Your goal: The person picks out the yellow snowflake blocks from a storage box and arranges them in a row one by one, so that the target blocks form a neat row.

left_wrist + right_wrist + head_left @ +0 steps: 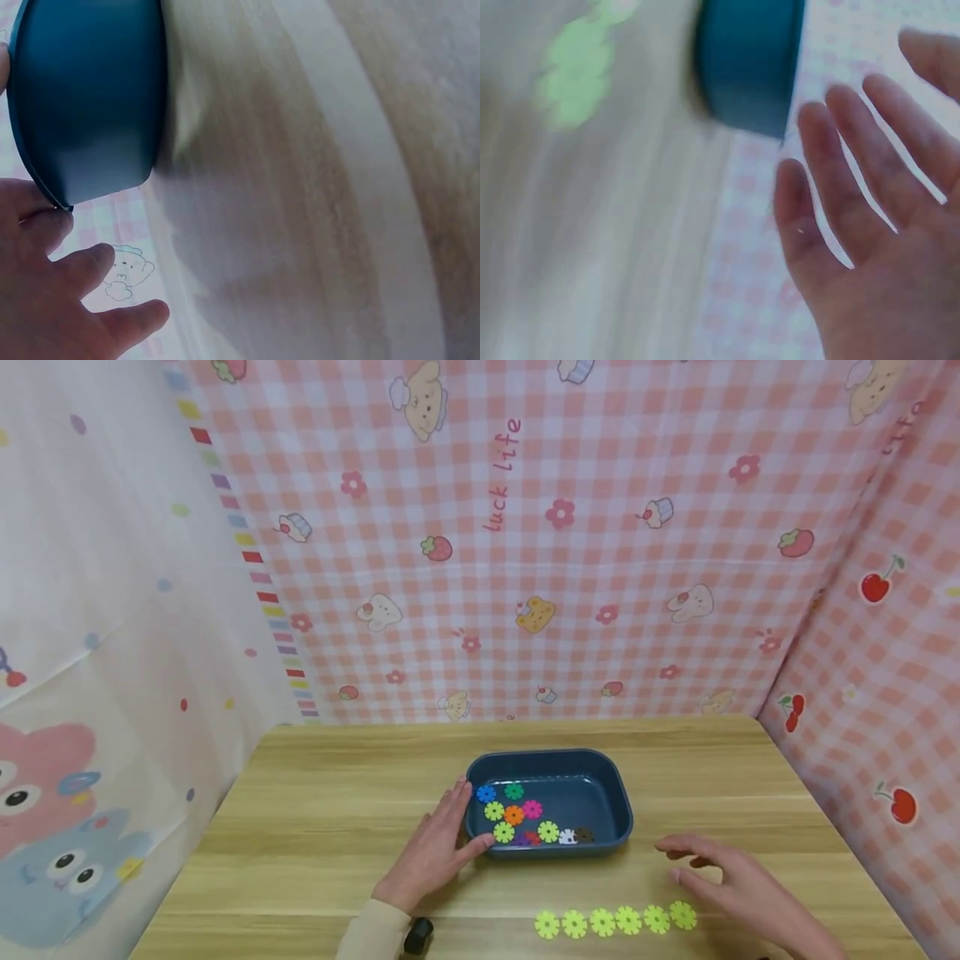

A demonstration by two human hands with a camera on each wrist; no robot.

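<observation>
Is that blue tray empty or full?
Neither: coloured discs lie in the tray, mostly toward its left side, and bare floor shows at the right.

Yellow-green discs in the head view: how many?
9. Six yellow-green discs lie in a row on the table, on the near side of the tray; the tray holds three: two toward its left end, one farther right. More may hide behind its near wall.

Soft, even light is filling the head view, where 6 yellow-green discs [602, 922] are showing clearly and glints are lining the tray [581, 802]. In the left wrist view, soft shadows are falling across the table [300, 225]. In the right wrist view, glare is bleaching the cloth [750, 292], and the yellow-green discs are blurring.
</observation>
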